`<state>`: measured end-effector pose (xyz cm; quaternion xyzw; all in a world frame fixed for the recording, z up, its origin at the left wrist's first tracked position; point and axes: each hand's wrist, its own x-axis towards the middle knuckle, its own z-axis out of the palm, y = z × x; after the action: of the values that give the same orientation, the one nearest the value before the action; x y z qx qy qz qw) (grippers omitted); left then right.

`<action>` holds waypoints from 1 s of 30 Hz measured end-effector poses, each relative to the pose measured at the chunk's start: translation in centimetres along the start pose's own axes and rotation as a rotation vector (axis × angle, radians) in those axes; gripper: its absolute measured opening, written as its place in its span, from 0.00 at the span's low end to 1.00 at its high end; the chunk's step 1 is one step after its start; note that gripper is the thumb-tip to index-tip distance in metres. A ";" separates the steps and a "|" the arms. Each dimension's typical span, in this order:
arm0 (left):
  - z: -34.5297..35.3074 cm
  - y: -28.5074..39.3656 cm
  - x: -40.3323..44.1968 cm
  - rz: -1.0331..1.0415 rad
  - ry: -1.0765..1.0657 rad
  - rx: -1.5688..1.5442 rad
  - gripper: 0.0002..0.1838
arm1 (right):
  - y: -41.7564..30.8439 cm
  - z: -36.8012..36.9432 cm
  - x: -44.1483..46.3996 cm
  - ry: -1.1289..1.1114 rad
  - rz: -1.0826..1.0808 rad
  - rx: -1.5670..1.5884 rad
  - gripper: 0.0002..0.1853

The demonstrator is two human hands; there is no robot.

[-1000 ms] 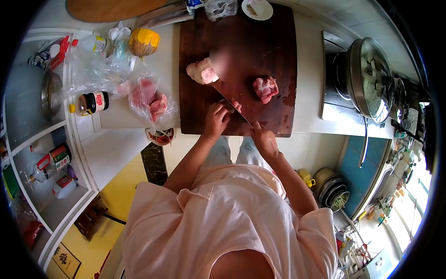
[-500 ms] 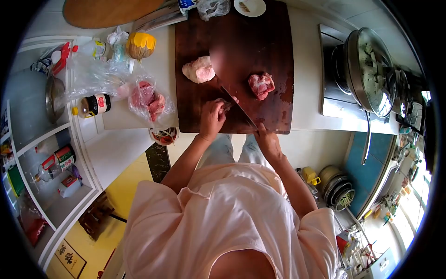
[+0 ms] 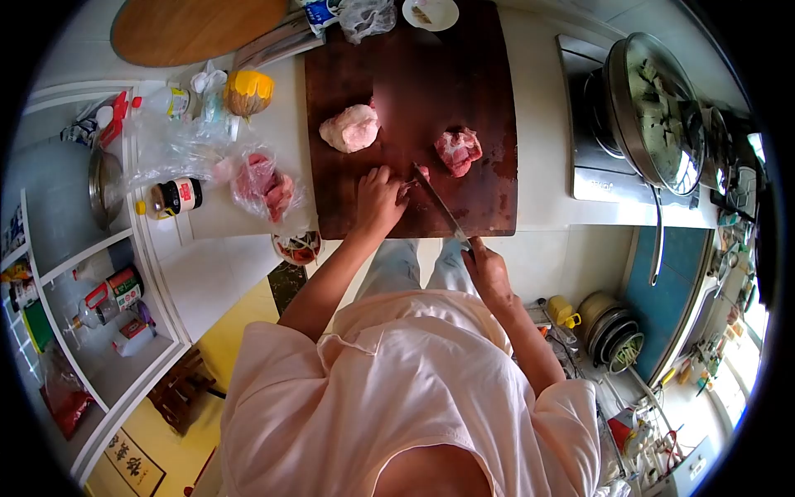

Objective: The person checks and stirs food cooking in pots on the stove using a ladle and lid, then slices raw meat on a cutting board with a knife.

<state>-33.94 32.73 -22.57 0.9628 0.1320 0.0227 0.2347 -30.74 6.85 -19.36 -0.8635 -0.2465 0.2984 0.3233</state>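
Observation:
My right hand [image 3: 489, 272] is wrapped round the handle of a kitchen knife [image 3: 445, 207], whose blade slants up and left over the dark cutting board [image 3: 339, 215]. Just left of the blade, my left hand [image 3: 381, 201] presses its closed fingers on a small piece of meat [image 3: 403, 190], mostly hidden under the fingertips. A little pink meat scrap [image 3: 423, 172] lies by the blade's tip. Farther up the board sit a pale, fatty chunk of meat [image 3: 351, 129] on the left and a redder chunk of meat [image 3: 459, 151] on the right.
Left of the board lie a plastic bag of meat [image 3: 269, 186], a dark-labelled jar [image 3: 174, 196] and a yellow-topped squash [image 3: 248, 92]. A white dish [image 3: 431, 13] is at the board's far edge. A lidded pan [image 3: 658, 116] stands on the stove at right, its handle jutting toward me.
My right hand has drawn the knife back toward my body and slightly right. My left hand stays nearly in place over the small piece. The whole view has shifted a little.

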 end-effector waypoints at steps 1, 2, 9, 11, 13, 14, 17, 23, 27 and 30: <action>0.2 0.0 0.3 0.004 -0.020 0.058 0.12 | 0.3 0.3 0.2 -0.019 -0.006 -0.004 0.15; 0.6 -0.1 0.7 0.008 -0.040 0.117 0.11 | 0.8 0.9 0.4 -0.039 -0.014 -0.007 0.14; 1.7 -2.1 1.2 -0.091 -0.115 -0.002 0.06 | 2.2 1.3 2.0 0.117 -0.001 0.054 0.09; 1.4 -3.3 0.8 -0.208 -0.169 -0.299 0.05 | 2.4 0.6 1.9 0.141 -0.008 0.101 0.09; 0.0 -2.9 0.9 -0.506 -0.297 -0.697 0.06 | 2.4 0.0 2.1 0.130 -0.001 0.101 0.09; -1.2 -2.2 1.0 -0.391 -0.240 -0.602 0.05 | 2.4 -0.1 2.1 0.128 -0.021 0.118 0.09; -2.3 -1.8 0.5 -0.533 -0.131 -1.237 0.04 | 1.6 -0.8 2.2 0.138 -0.038 0.137 0.08; 2.1 -3.1 -2.0 -0.804 0.095 -1.351 0.07 | -0.3 -1.5 1.6 0.119 0.036 0.198 0.08; 4.7 -4.1 -3.1 -0.807 0.188 -1.306 0.09 | -1.1 -1.7 0.4 0.028 0.036 0.163 0.07; 5.1 -3.8 -3.6 -0.728 0.284 -1.397 0.11 | -2.3 -1.7 -0.5 -0.038 -0.037 0.138 0.08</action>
<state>-37.81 32.76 -28.77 0.4775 0.4219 0.1446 0.7570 -30.48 7.39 -16.47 -0.8287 -0.2476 0.3249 0.3827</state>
